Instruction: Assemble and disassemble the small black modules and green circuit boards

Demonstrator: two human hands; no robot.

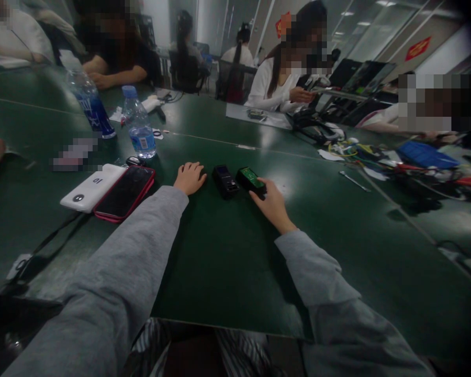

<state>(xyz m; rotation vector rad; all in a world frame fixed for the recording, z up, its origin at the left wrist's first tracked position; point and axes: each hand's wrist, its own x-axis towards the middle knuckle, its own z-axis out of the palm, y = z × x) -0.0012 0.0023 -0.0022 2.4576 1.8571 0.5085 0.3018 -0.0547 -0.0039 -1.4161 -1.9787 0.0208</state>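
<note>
My left hand lies on the green table with its fingers stretched out and nothing in it. Just to its right is a small black handheld device with a dark screen and a few light marks at its lower end. Beside that, a black case with a green circuit board showing in it rests on or just above the table; I cannot tell which. My right hand grips this case at its near right end, thumb on the near side and fingers over the far side. The underside of the case is hidden.
Left of my hands lie a phone in a red case and a white power bank. Two water bottles stand behind them. To the right are a wrench, tangled wires and a blue tray. Several people sit around.
</note>
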